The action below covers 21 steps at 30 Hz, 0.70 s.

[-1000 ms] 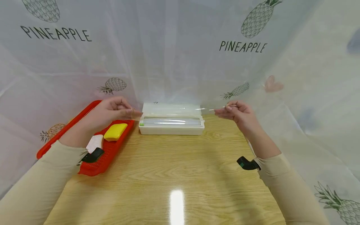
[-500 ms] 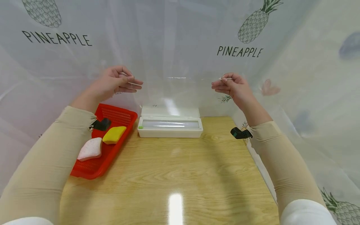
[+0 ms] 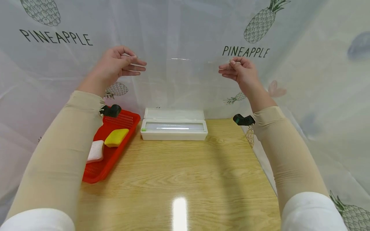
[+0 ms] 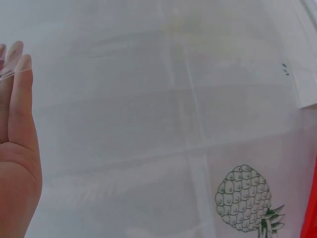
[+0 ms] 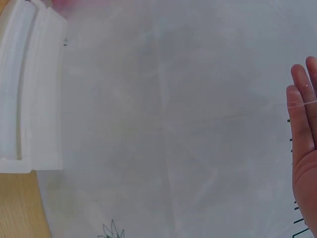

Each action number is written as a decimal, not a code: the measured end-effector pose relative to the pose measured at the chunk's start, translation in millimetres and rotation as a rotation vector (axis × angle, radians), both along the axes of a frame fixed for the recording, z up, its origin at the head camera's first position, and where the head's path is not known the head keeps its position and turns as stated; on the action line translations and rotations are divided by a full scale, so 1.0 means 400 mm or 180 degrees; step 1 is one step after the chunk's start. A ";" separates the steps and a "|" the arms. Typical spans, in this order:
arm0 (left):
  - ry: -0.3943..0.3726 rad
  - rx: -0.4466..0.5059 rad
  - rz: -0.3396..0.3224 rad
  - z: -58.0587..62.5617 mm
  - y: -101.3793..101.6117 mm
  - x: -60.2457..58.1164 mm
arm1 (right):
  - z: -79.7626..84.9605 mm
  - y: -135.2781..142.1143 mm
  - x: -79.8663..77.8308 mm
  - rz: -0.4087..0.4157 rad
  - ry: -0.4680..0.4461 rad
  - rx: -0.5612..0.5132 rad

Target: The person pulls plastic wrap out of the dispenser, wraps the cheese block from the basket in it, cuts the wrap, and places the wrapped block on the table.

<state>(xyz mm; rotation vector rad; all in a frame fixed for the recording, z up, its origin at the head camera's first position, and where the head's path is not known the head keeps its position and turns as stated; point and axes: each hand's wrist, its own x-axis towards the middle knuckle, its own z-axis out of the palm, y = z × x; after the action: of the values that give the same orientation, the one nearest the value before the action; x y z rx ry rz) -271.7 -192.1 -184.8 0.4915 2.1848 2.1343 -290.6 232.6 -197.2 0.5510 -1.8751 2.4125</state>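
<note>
A sheet of clear cling film (image 3: 180, 59) spans the space between both hands, its top edge showing as a thin bright line. My left hand (image 3: 121, 64) pinches one corner between thumb and index finger, the other fingers held out straight. On the opposite side my right hand (image 3: 240, 70) pinches the other corner in the same way. Both are raised well above the white cling film dispenser (image 3: 174, 136), whose lid (image 3: 174, 114) stands up at the back. A film roll (image 3: 174, 127) lies inside it. In the wrist views, film crosses the fingertips of each hand.
To the left, a red plastic basket (image 3: 115, 162) holds a yellow sponge (image 3: 116, 137) and a white-pink sponge (image 3: 96, 150), partly behind the left sleeve. The wooden table (image 3: 173, 170) ends at a pineapple-print curtain (image 3: 185, 86) behind the dispenser.
Both hands have risen from just over the dispenser to high in front of the curtain, lifting the cling film with them. The dispenser and basket stay put.
</note>
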 end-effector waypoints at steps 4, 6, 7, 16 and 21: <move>0.0027 -0.0042 -0.0035 0.005 0.002 0.015 | 0.003 0.003 0.014 -0.0013 -0.0001 -0.0062; 0.0046 -0.0121 -0.0101 -0.001 -0.003 0.036 | -0.006 0.012 0.036 0.0100 0.0047 -0.0068; 0.0055 -0.0165 -0.0149 -0.006 -0.006 0.050 | -0.013 0.017 0.050 0.0185 0.0080 -0.0053; 0.0338 -0.0465 -0.0373 -0.088 -0.026 0.201 | -0.089 0.050 0.207 0.0764 0.0251 0.0190; 0.0492 -0.0565 -0.0733 -0.141 -0.042 0.278 | -0.137 0.060 0.281 0.0685 0.0288 0.0507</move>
<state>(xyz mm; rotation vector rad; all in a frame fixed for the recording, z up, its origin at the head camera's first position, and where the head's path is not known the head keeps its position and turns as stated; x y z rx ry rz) -160.4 -208.8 -241.2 0.8722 2.2398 1.8226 -178.1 256.5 -252.1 0.8998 -2.0788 2.3245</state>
